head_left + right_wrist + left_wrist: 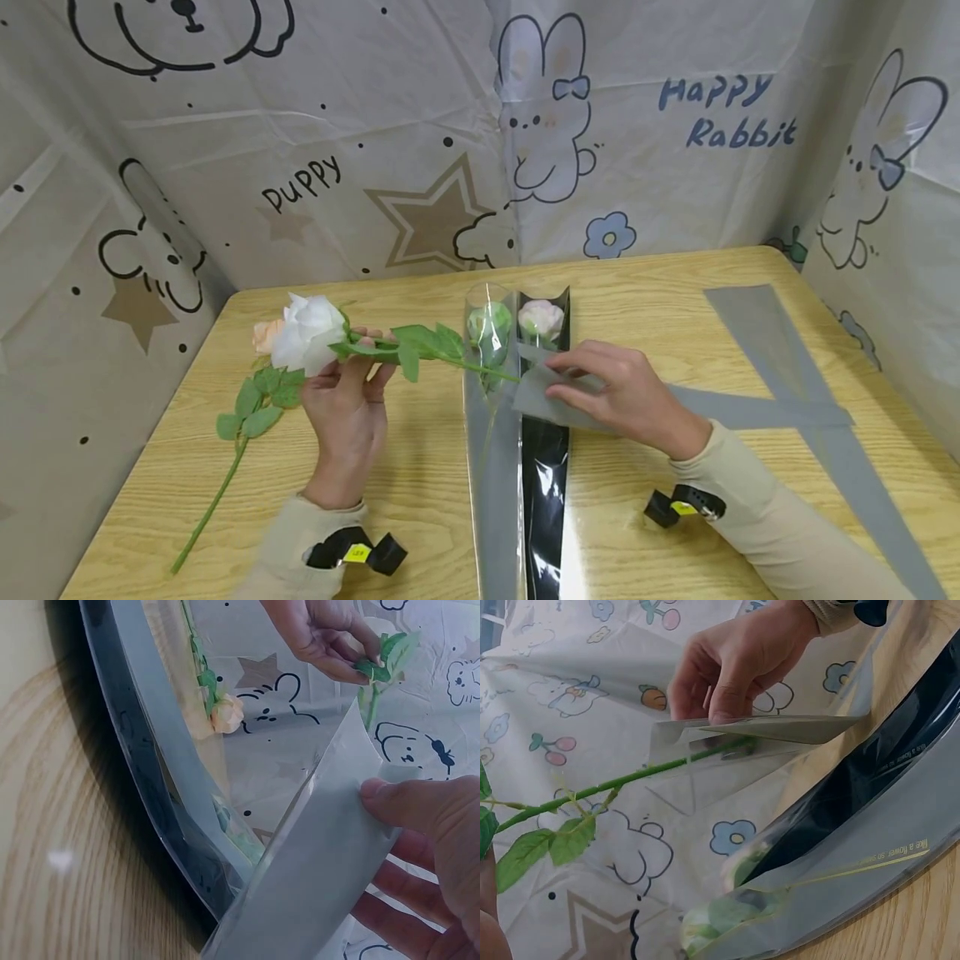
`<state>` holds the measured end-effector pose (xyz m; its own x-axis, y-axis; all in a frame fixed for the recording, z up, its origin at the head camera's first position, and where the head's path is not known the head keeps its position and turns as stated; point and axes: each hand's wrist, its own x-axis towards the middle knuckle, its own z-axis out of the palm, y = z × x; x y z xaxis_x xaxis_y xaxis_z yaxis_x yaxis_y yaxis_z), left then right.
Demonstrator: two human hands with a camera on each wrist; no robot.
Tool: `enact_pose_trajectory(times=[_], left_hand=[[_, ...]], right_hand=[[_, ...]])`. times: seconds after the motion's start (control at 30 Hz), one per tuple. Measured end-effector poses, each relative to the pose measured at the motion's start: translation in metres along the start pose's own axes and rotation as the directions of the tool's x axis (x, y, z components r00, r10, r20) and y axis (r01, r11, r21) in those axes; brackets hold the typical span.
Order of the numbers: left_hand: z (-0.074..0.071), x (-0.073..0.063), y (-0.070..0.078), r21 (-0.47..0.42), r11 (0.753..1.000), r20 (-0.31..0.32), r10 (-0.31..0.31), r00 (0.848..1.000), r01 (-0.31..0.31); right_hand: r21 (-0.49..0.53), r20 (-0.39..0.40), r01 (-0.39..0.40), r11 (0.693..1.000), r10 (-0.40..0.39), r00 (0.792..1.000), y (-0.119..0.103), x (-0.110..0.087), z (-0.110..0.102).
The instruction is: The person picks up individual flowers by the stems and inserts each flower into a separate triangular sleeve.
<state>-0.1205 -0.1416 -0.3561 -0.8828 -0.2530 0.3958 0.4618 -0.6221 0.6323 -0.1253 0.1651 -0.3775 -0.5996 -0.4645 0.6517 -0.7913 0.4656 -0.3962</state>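
Note:
A white artificial rose [307, 333] is held by my left hand [348, 417], which pinches the green stem just below the bloom. Its stem [615, 782] points right, and the tip reaches into the mouth of a grey flower sleeve [315, 847]. My right hand [622, 392] pinches that sleeve near its open end, thumb on one face and fingers behind. Both rose and sleeve are held above the table. Beneath them lie a green flower [489, 321] in a clear-and-grey sleeve and a pale pink flower [540, 318] in a black sleeve, side by side.
A peach rose [266, 336] with a leafy stem lies at the left of the wooden table [420, 517]. Another flat grey sleeve [795, 367] lies along the right side. Printed cloth [420, 125] walls the back and both sides.

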Motion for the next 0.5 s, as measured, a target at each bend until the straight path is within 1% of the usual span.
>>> enact_pose_trajectory(times=[0.17,0.2,0.27,0.43,0.5], left_hand=[[0.005,-0.006,-0.005,0.003,0.999,0.046,-0.048,0.998,0.048],[0.006,-0.007,-0.007,0.017,0.998,0.051,-0.057,0.997,0.056],[0.007,-0.010,-0.010,0.007,0.997,0.066,-0.077,0.995,0.077],[0.010,-0.015,-0.019,0.023,0.995,0.108,-0.100,0.989,0.098],[0.011,-0.016,-0.022,0.045,0.994,0.127,-0.104,0.986,0.099]], right_hand=[[-0.002,0.004,-0.003,1.000,0.003,1.000,-0.001,0.000,0.000],[-0.003,0.003,-0.004,1.000,0.004,1.000,-0.001,0.000,0.000],[-0.002,0.000,-0.004,1.000,0.004,1.000,-0.001,0.000,0.000],[0.005,-0.001,-0.005,1.000,0.005,1.000,-0.001,0.000,0.001],[0.011,-0.002,-0.008,1.000,0.008,1.000,-0.001,0.000,0.001]])
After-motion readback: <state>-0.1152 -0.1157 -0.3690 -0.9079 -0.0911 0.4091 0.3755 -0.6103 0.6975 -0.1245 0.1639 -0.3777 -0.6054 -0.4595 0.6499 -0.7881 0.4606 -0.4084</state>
